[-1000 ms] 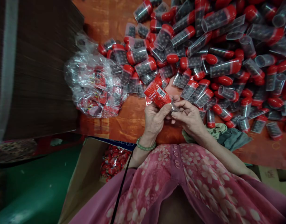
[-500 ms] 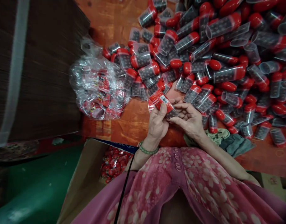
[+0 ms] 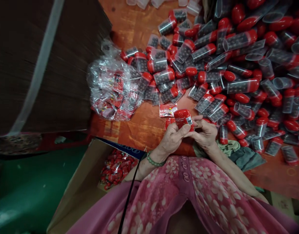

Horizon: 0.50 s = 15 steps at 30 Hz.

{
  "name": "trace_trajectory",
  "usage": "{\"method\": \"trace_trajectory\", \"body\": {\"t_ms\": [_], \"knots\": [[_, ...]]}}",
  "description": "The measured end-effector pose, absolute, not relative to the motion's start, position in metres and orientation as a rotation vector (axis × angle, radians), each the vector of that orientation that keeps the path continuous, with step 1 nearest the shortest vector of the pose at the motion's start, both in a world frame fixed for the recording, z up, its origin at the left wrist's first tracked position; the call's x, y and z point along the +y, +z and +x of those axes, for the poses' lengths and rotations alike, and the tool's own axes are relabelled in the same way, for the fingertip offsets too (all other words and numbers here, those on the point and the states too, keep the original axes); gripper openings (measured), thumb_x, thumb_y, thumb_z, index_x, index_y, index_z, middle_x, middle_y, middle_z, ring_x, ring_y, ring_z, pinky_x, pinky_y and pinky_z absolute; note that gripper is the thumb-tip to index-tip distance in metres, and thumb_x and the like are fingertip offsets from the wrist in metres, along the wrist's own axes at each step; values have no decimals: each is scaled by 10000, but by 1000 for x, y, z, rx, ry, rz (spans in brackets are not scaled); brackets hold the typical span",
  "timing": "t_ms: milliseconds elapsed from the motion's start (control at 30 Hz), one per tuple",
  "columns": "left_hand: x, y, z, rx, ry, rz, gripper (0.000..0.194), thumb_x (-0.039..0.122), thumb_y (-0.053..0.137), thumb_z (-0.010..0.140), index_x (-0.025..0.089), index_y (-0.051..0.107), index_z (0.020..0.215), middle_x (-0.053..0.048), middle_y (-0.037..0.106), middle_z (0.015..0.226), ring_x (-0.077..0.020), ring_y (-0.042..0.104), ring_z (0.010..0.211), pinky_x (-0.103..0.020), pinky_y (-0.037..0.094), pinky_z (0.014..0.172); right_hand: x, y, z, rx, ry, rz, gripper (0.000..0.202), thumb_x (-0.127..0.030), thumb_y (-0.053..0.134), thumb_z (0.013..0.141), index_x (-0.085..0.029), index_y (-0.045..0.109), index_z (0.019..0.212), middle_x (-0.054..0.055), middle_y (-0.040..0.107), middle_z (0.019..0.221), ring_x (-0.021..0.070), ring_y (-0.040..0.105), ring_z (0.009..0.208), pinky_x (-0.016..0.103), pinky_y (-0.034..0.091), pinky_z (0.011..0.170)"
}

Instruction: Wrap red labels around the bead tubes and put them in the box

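Evidently the orange table [image 3: 139, 133] is where the work happens, and the step in hand looks like close handling of one red packet [image 3: 183, 119], held over the table's near part, about midway across. The left hand [image 3: 172, 138] pinches it, thumb over the near side and the other fingers mostly hidden behind; the right hand [image 3: 206, 133] has its fingers curled at the packet's right edge (whether they truly grip it, I cannot tell). As I judge it, the next move calls for a steady left pinch and free right fingertips at that edge.

Around them, a dark strapped block [image 3: 78, 81] bulks on the left. A heap of clear, red-ended tubes [image 3: 242, 86] fills the far and right side, crowding the right hand and leaving little room there. An open carton [image 3: 73, 182] holding red items [image 3: 116, 167] stands near left. A clear plastic bag [image 3: 98, 74] limits reach to the left. Crumpled cloths [image 3: 247, 159] lie beside the right wrist. Smallest, a flat red-and-white card [image 3: 166, 111] lies just beyond the packet.
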<state>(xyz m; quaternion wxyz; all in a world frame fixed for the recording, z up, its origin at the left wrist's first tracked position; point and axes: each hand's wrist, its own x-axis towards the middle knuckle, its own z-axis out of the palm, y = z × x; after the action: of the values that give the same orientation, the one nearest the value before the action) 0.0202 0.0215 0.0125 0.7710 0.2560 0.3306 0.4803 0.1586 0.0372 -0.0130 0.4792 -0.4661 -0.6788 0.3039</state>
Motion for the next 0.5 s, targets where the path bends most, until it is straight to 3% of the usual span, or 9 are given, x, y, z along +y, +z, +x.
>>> {"method": "trace_trajectory", "body": {"t_ms": [133,233,333,433,500], "knots": [[14,15,15,754,1035,587,376,533,723,827,172,765,923,-108,729,1212,-303,638,1228,-421,514,1061,37,-11,158,-1758,730,-1040,488,-598,715,821,-199,538,603,-49,539,497,81,442,404,215,365,428],[-1,18,-5,908,1067,647,352,504,700,854,173,760,957,-108,726,1223,-287,658,1193,-430,515,1067,35,-1,158,-2011,927,-934,412,-581,675,864,-187,613,760,-2,666,678,109,577,539,221,444,529],[-32,13,-46,1304,1274,704,263,439,670,891,197,751,957,-76,730,1214,-237,695,1116,-420,528,1063,34,10,159,-2302,1067,-883,314,-487,628,935,-175,658,934,36,694,786,155,640,674,257,483,631],[-82,-3,-100,1726,1516,656,177,355,600,953,255,725,1028,1,749,1125,-144,722,971,-341,568,988,38,12,156,-2397,882,-1005,244,-354,534,1005,-163,677,957,74,691,819,195,638,742,303,498,703],[-118,-14,-132,1968,1551,699,155,325,554,975,281,687,1041,33,756,1018,-130,724,848,-315,609,803,46,8,151,-2429,714,-1094,234,-297,510,1009,-151,693,1001,124,718,930,234,643,848,352,508,795]]}}
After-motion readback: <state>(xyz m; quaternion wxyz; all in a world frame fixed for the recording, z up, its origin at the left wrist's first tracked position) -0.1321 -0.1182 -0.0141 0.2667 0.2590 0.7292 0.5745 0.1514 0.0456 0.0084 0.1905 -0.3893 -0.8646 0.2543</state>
